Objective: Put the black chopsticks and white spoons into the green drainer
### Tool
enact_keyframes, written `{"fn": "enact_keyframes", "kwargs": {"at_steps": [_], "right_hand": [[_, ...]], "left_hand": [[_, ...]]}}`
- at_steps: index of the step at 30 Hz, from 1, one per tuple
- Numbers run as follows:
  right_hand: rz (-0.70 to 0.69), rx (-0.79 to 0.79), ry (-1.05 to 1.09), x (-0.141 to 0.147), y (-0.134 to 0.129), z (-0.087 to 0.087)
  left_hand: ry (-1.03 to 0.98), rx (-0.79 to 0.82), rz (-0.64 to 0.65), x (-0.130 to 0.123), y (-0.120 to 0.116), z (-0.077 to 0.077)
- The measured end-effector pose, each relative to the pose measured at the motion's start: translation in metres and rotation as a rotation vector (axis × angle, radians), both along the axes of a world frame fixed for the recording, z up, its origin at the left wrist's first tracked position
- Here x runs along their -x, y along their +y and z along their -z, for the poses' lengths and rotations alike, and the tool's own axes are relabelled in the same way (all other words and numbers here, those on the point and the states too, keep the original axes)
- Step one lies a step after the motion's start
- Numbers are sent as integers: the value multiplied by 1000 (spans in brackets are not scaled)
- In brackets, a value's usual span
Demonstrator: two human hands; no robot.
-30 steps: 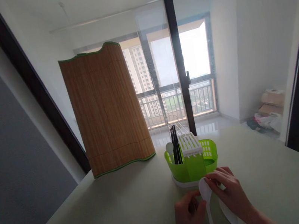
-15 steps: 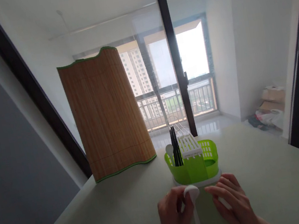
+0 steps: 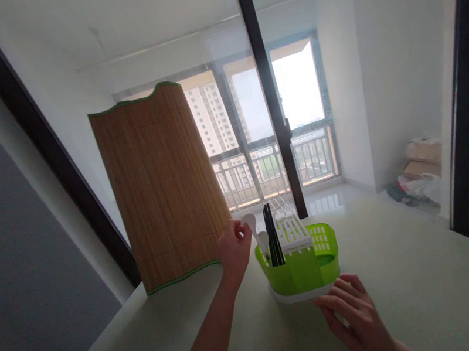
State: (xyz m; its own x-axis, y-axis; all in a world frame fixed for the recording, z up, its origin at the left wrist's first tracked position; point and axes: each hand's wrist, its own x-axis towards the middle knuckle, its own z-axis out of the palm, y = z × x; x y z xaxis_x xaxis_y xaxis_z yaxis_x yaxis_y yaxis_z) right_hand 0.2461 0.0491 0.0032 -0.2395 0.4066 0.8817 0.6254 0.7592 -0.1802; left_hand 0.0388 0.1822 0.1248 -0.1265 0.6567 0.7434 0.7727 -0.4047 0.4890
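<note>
My left hand (image 3: 235, 246) is closed on a white spoon (image 3: 250, 223), pinching it near its bowl. The spoon's handle points down into the left compartment of a green cutlery basket (image 3: 303, 271). Beside it in that compartment stand a second white spoon (image 3: 263, 238) and several black chopsticks (image 3: 273, 237). My right hand (image 3: 352, 314) is at the basket's front right, its fingers loosely bent and apart from the thumb, holding nothing I can see. A white slotted rack (image 3: 292, 233) covers the basket's middle, and the right compartment shows its green floor.
A bamboo mat (image 3: 161, 193) with green edging stands upright on the pale table (image 3: 411, 278), left of the basket. Behind the table is a glass door with a dark frame (image 3: 267, 87). Cardboard and bags (image 3: 423, 172) lie on the floor beyond, at right.
My left hand has moved forward and up from the table's front, bringing the spoon to the basket's left compartment. My right hand stays near the basket's front. The view has shifted slightly.
</note>
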Motion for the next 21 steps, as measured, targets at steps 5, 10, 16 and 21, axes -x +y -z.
{"fn": "enact_keyframes", "kwargs": {"at_steps": [5,10,16,21], "right_hand": [[-8,13,-17,1,4,1],[-4,37,-46,1,5,5],[38,84,-65,2,6,5],[123,224,-104,-1,12,5]], "left_hand": [[112,174,11,-2,18,28],[222,257,59,-4,21,44],[272,362,54,-6,19,49],[106,204,49,-5,-1,52]]}}
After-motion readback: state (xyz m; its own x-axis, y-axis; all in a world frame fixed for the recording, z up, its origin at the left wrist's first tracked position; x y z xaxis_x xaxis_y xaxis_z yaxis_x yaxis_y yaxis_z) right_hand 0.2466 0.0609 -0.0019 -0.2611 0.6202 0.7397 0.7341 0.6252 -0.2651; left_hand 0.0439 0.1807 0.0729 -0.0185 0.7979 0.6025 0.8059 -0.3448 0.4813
